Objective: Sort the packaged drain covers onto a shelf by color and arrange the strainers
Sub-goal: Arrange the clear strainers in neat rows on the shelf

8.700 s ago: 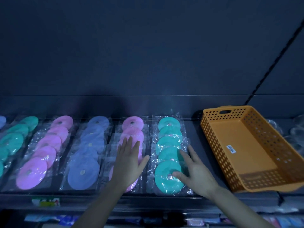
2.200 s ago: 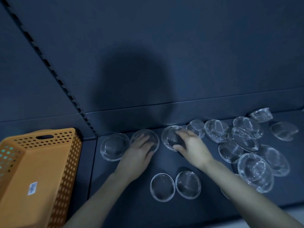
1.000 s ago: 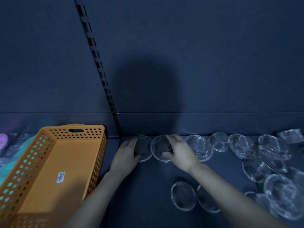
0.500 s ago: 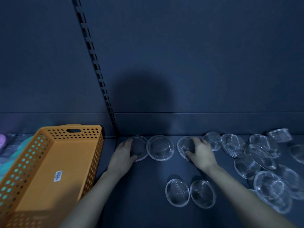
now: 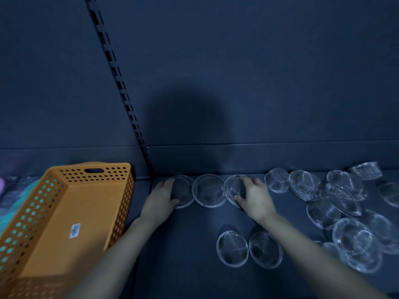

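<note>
- A dark shelf [image 5: 183, 272] is viewed from above, with a slotted upright [image 5: 121, 87] on the back panel behind it.
- Three clear mesh sink strainers are lined up rim to rim along the back edge, probably as the start of a tidy row.
- The left hand [image 5: 160, 199] is laid on the leftmost strainer [image 5: 183, 190], with the fingers nearly straight and the thumb at the near rim. It seems to be held steady as the row's end.
- The middle strainer [image 5: 208, 189] is untouched.
- The third strainer [image 5: 234, 188] is held by the right hand [image 5: 255, 199]: the fingers are bent over its top and the thumb is pressed to its near rim, likely to nudge it against its neighbour.
- Two more strainers [image 5: 232, 248] are set side by side nearer the front.
- An unsorted heap of strainers [image 5: 345, 212] is overlapped at the right.
- An empty orange perforated basket [image 5: 64, 212] is stood at the left; beyond it, packaged drain covers [image 5: 4, 214], pink and teal, are glimpsed at the edge.
</note>
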{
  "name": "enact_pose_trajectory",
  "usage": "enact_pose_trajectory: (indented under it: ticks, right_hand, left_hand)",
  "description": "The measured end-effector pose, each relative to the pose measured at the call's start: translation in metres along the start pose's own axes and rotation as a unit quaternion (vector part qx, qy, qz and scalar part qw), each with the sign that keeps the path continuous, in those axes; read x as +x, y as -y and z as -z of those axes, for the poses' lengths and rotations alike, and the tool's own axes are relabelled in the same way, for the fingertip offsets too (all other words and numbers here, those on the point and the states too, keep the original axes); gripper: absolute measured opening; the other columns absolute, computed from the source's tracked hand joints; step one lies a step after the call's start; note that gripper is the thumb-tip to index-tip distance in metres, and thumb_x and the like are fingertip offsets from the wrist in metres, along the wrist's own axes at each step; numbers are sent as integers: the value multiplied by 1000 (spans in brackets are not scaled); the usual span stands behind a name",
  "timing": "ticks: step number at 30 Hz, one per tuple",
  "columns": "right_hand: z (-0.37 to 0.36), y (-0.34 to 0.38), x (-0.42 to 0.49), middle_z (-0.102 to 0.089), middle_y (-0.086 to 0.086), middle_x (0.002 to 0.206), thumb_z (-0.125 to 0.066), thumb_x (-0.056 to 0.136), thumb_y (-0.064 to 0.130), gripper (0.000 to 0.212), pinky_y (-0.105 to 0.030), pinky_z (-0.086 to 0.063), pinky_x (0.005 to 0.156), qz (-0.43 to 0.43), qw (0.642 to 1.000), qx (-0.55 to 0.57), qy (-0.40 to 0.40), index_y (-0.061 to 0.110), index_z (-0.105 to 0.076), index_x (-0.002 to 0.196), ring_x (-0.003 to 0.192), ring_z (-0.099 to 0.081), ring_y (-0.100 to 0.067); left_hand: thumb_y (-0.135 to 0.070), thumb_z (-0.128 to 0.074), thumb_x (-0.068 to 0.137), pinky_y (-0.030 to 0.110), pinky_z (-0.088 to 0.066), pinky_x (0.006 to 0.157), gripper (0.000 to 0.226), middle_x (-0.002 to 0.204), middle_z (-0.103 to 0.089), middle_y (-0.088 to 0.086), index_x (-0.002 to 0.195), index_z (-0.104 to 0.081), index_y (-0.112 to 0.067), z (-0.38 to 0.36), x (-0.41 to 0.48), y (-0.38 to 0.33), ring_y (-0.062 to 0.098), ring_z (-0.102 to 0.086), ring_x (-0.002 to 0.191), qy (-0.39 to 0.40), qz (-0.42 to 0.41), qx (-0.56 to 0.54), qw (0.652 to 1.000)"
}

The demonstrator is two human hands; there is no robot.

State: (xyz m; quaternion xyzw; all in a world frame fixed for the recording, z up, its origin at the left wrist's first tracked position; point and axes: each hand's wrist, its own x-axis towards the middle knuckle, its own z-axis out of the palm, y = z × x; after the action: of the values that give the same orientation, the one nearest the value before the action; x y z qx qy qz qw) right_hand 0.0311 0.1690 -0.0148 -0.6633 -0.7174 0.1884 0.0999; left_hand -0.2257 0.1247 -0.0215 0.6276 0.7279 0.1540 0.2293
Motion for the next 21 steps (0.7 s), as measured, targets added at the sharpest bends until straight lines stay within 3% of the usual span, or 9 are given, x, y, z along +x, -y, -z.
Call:
enact_pose_trajectory:
  ticks: [5, 9, 13, 16, 19, 21]
  right_hand:
    - [1, 2, -4, -45, -12, 134, -66, 85, 29, 62, -37, -37, 103, -5, 1000, 24, 1, 16, -39, 139, 122, -41, -33]
    - [13, -2, -21, -45, -9, 135, -68, 83, 27, 63, -33, -38, 103, 8, 996, 83, -19, 13, -41, 138, 123, -45, -27]
    - [28, -17, -64, -58, -6, 120, -65, 86, 21, 42, -20, -36, 93, 37, 996, 74, -23, 13, -56, 126, 111, -55, -22]
    - [26, -28, -97, -62, -5, 117, -65, 85, 21, 35, -19, -38, 91, 29, 997, 68, -19, 11, -62, 118, 110, -58, -19]
    - [22, -34, -119, -57, -2, 126, -66, 84, 28, 47, -13, -32, 96, 36, 998, 50, -7, 13, -55, 127, 117, -53, -16]
    - [18, -37, -131, -48, 1, 135, -65, 83, 32, 60, -13, -27, 102, 34, 998, 43, 8, 17, -43, 138, 126, -45, -14]
  left_hand:
    - [-14, -60, 89, 33, -37, 103, 65, 145, -36, 12, 145, -28, -13, 1, -1, -1, 27, -41, 128, 7, -6, 2, 1000]
    - [-15, -60, 89, 31, -25, 111, 64, 150, -28, 13, 145, -28, -10, 0, -12, -10, 26, -27, 137, -39, -50, 26, 998]
    - [-18, -64, 86, 15, -29, 100, 44, 132, -52, 3, 128, -53, -12, -1, -33, -38, 17, -45, 125, -71, -167, -40, 983]
    - [-30, -68, 83, 16, -36, 98, 41, 121, -59, -6, 121, -60, -16, -10, -54, -65, 6, -52, 114, 31, -226, -77, 971]
    - [-43, -73, 73, 19, -36, 102, 62, 126, -53, -13, 128, -54, -24, -26, -66, -81, 2, -48, 117, 154, -250, -52, 955]
    - [-40, -76, 69, 21, -35, 103, 73, 131, -47, -13, 135, -46, -26, -32, -71, -86, 4, -44, 121, 207, -258, -18, 943]
